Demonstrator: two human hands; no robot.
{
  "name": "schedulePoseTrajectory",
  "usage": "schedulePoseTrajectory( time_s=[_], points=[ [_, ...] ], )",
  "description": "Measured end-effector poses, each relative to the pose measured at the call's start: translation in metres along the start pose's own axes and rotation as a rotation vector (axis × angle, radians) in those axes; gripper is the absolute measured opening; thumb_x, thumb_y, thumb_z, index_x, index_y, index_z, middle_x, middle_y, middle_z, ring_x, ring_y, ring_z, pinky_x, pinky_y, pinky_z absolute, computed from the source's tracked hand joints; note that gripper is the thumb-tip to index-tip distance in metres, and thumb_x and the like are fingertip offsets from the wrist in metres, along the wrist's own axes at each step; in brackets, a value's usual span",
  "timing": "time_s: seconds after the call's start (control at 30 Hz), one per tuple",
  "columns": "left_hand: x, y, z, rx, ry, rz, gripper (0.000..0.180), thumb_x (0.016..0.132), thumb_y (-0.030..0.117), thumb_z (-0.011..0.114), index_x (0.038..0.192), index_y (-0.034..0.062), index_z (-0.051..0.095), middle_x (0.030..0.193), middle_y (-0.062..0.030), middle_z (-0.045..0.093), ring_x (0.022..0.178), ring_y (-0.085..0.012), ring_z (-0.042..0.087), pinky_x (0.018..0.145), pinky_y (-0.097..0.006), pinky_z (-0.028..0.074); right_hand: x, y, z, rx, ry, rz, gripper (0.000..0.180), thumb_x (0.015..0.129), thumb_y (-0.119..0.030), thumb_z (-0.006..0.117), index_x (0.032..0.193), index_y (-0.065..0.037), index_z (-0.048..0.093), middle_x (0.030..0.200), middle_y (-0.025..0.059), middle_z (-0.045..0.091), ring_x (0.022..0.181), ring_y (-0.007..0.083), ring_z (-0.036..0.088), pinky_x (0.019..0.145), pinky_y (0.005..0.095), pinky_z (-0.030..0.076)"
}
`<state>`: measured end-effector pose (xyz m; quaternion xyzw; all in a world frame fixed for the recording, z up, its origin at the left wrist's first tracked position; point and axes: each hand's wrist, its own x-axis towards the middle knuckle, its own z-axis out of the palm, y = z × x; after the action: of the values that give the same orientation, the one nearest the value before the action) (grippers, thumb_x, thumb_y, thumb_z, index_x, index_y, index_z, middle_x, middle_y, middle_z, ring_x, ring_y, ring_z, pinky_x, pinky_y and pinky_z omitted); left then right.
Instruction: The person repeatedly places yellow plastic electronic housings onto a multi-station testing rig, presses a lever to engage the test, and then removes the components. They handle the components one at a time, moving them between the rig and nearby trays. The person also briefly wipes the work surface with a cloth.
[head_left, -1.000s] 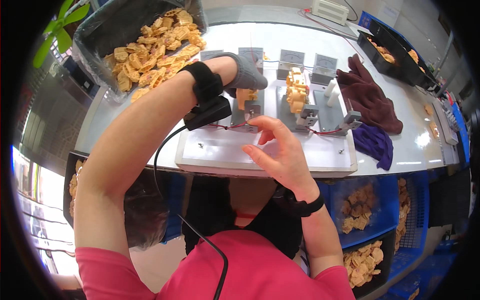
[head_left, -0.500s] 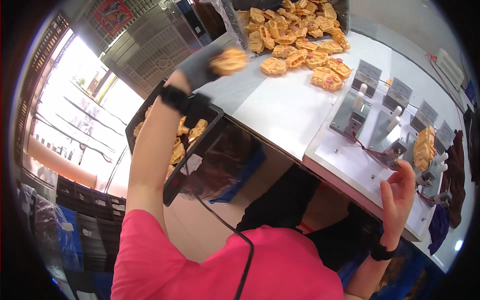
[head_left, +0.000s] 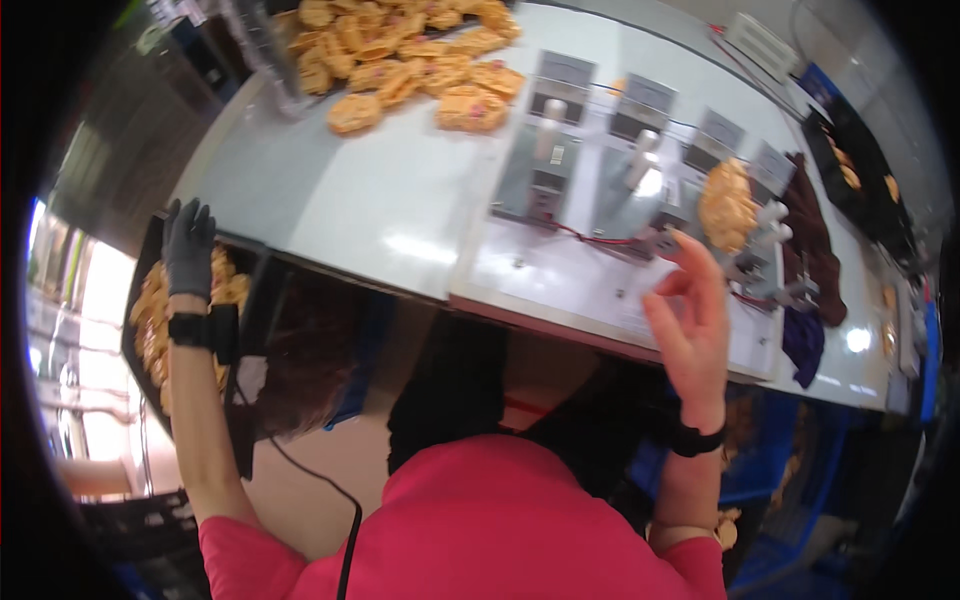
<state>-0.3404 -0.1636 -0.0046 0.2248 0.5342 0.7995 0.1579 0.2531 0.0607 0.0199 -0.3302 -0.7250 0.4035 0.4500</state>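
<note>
My left hand [head_left: 189,245], in a dark grey glove, is stretched out over a black bin [head_left: 262,300] of yellow plastic parts [head_left: 150,330]. Its fingers are extended, and no part shows in it. My bare right hand [head_left: 695,320] is raised at the front of a white test board [head_left: 560,290], thumb and index finger apart and curved, nothing visible between them. The index fingertip is close to a small grey block with red wires [head_left: 660,243]; whether it touches is unclear. Just beyond, a yellow plastic part [head_left: 728,205] sits on one of the board's grey fixtures.
A heap of yellow parts [head_left: 400,60] lies at the far left of the white table [head_left: 330,210]. Grey panels [head_left: 565,75] and white pegs [head_left: 643,160] stand on the board. Brown cloth [head_left: 812,250] and purple cloth [head_left: 803,345] lie at its right end.
My left hand has gone from above the table, holding a yellow part, down to the black bin, and the part has left its grasp. The view has turned; my right hand stays by the fixtures.
</note>
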Motion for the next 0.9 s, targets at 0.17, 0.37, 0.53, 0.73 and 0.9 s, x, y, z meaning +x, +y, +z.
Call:
schedulePoseTrajectory(
  time_s=[0.17, 0.37, 0.53, 0.73, 0.9],
  points=[
    [-0.125, 0.004, 0.221, 0.533, -0.376, 0.128, 0.047, 0.098, 0.009, 0.05, 0.144, 0.0052, 0.042, 0.132, -0.0131, 0.053, 0.123, -0.0191, 0.05, 0.104, -0.032, 0.04, -0.013, -0.015, -0.034, -0.459, 0.026, -0.088, 0.037, 0.081, -0.004, 0.072, 0.117, -0.003, 0.061, 0.107, 0.0108, 0.063, 0.091, 0.023, 0.059, 0.081, 0.0328, 0.048],
    [-0.198, -0.037, 0.315, 0.601, -0.625, 0.216, 0.046, 0.096, 0.008, 0.052, 0.141, 0.0035, 0.045, 0.132, -0.0141, 0.055, 0.125, -0.0223, 0.051, 0.104, -0.036, 0.04, -0.02, 0.002, -0.064, -0.666, 0.013, -0.014, 0.009, 0.084, -0.011, 0.07, 0.09, -0.005, 0.067, 0.089, 0.0082, 0.06, 0.089, 0.0287, 0.056, 0.081, 0.0375, 0.042],
    [-0.205, -0.059, 0.322, 0.793, -0.646, 0.27, 0.043, 0.096, 0.005, 0.049, 0.139, 0.0006, 0.045, 0.133, -0.0172, 0.054, 0.125, -0.0276, 0.051, 0.106, -0.037, 0.039, -0.017, 0.009, -0.066, -0.676, 0.009, -0.059, 0.008, 0.082, -0.011, 0.071, 0.087, -0.006, 0.067, 0.085, 0.0058, 0.06, 0.084, 0.0259, 0.055, 0.076, 0.0371, 0.041],
    [-0.207, -0.062, 0.322, 0.894, -0.624, 0.286, 0.033, 0.101, 0.009, 0.044, 0.133, 0.0013, 0.048, 0.109, -0.0098, 0.06, 0.101, -0.0171, 0.054, 0.094, -0.03, 0.041, -0.018, 0.014, -0.068, -0.636, 0.017, -0.026, 0.011, 0.079, -0.009, 0.074, 0.088, -0.006, 0.067, 0.085, 0.0058, 0.061, 0.083, 0.0263, 0.056, 0.076, 0.0369, 0.042],
    [-0.208, -0.062, 0.321, 0.85, -0.607, 0.209, 0.033, 0.101, 0.008, 0.044, 0.133, 0.0013, 0.048, 0.111, -0.0092, 0.058, 0.102, -0.0146, 0.051, 0.094, -0.029, 0.041, -0.018, 0.015, -0.068, -0.631, 0.022, -0.089, 0.014, 0.077, -0.009, 0.076, 0.088, -0.007, 0.068, 0.086, 0.0059, 0.061, 0.083, 0.0265, 0.057, 0.076, 0.0367, 0.042]
  ],
)
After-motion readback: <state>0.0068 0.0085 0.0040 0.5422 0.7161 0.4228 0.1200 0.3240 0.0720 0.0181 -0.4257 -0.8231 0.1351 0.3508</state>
